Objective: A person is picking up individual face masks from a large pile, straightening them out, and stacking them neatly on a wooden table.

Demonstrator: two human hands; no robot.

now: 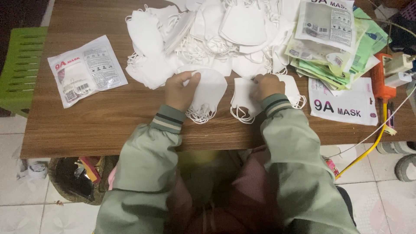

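White masks [208, 34] at 12 o'clock; brown wood-grain table [108, 125]; green stool [19, 69] at 9; green striped-cuff sleeves [143, 169].

Wooden table [108, 125], tiled floor [26, 216], perhaps dim.

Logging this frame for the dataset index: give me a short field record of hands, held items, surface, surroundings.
left hand: left hand grips a small stack of folded white fabric face masks
right hand: right hand presses on a second white mask stack
surface: brown wood-grain table
behind hands: loose heap of white masks
left side: sealed white plastic mask pouch
right side: pile of flat pouches, orange heat-sealer tool
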